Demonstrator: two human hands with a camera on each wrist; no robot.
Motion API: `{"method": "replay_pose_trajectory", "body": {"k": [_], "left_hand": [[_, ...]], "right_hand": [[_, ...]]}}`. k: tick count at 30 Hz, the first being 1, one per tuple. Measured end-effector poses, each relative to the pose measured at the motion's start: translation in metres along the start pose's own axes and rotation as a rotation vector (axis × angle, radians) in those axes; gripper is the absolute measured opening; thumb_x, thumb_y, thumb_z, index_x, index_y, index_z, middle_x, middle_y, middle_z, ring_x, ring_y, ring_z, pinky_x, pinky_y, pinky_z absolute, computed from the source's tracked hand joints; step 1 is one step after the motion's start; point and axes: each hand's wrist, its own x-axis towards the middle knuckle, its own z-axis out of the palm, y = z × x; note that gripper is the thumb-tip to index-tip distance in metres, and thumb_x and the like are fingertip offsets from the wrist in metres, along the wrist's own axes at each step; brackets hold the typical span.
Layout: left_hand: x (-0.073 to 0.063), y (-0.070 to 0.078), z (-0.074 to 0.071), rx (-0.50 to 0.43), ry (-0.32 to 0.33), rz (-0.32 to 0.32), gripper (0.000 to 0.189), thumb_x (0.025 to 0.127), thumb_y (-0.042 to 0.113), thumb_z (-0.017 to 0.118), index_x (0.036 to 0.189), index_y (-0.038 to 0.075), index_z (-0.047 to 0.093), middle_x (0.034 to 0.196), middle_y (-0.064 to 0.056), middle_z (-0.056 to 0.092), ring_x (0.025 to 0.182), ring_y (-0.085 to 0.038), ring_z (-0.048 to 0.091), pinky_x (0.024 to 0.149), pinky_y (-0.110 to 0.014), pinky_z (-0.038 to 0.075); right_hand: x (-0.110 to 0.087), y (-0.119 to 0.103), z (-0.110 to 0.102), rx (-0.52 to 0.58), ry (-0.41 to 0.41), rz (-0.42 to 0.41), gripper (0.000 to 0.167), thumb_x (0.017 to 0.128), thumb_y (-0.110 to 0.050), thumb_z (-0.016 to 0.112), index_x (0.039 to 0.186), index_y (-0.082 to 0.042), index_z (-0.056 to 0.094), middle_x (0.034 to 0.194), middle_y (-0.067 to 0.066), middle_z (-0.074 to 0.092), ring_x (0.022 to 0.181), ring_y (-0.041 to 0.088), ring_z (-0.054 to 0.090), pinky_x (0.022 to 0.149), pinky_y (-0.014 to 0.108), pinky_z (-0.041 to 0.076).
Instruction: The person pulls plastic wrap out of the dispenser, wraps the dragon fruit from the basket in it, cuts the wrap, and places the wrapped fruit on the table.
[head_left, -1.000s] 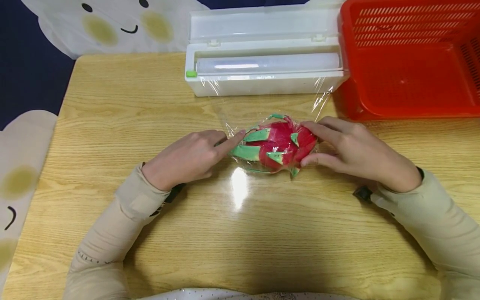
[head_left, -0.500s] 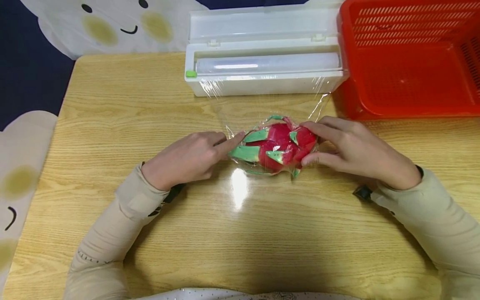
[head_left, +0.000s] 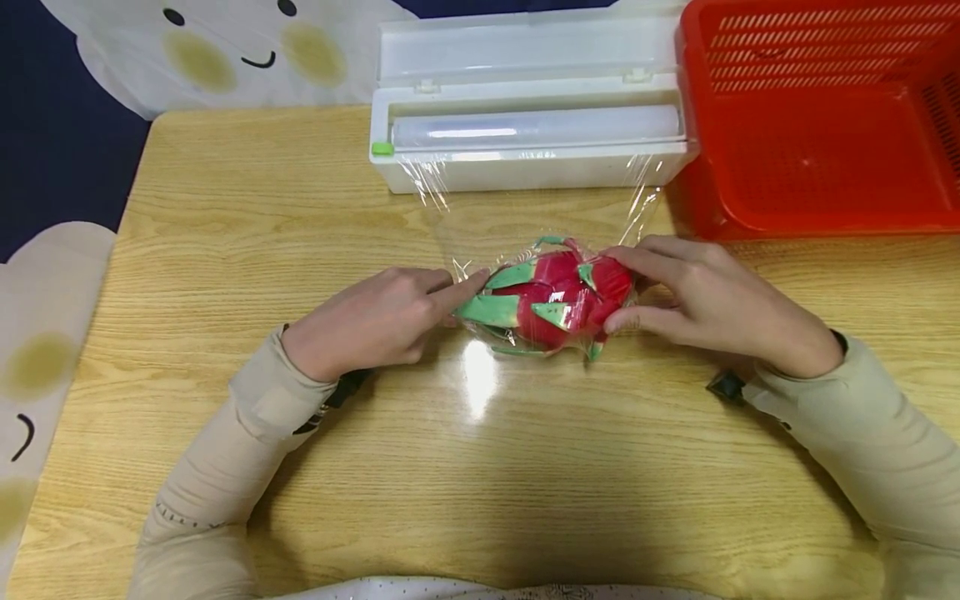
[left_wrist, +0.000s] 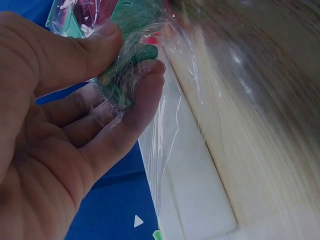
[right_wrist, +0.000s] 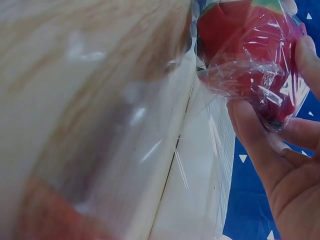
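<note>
A white box stands on the wooden table, its lid raised at the back and a roll of clear film lying inside. A sheet of film runs from the roll over the box's front edge toward the person. In front of the box, near but apart from it, is a red dragon fruit with green scales, set lengthwise along the box and covered by the film; whether it touches the table cannot be told. The left hand, in front of the box's left end, pinches the fruit's leafy tip through the film between thumb and fingers. The right hand, in front of the box's right end, grips the fruit's rounded end, thumb and fingers on opposite sides. A red basket with slotted walls is just beside the box, on its right. A green tab marks the box's left front corner. A cloth printed with smiling faces lies behind and left of the box.
</note>
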Motion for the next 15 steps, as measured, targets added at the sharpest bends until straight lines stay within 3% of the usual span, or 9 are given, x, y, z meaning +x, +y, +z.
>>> {"method": "replay_pose_trajectory", "body": {"k": [7, 15], "left_hand": [[-0.0003, 0.0000, 0.0001, -0.025, -0.016, -0.007, 0.056, 0.095, 0.004, 0.069, 0.147, -0.005, 0.052, 0.091, -0.009, 0.073, 0.067, -0.017, 0.065, 0.062, -0.028, 0.059], [-0.0006, -0.0009, -0.0013, -0.056, -0.016, 0.006, 0.054, 0.094, 0.002, 0.068, 0.146, -0.005, 0.053, 0.090, -0.008, 0.073, 0.062, -0.014, 0.059, 0.059, -0.025, 0.056]], "right_hand": [[-0.0002, -0.0011, -0.0005, 0.012, -0.021, 0.019, 0.069, 0.078, -0.040, 0.089, 0.133, -0.003, 0.067, 0.103, 0.005, 0.071, 0.074, 0.009, 0.052, 0.063, 0.029, 0.056], [0.0010, -0.0024, -0.0022, 0.037, -0.048, 0.051, 0.070, 0.077, -0.038, 0.090, 0.133, -0.004, 0.068, 0.110, 0.008, 0.075, 0.077, 0.010, 0.055, 0.065, 0.029, 0.059]]}}
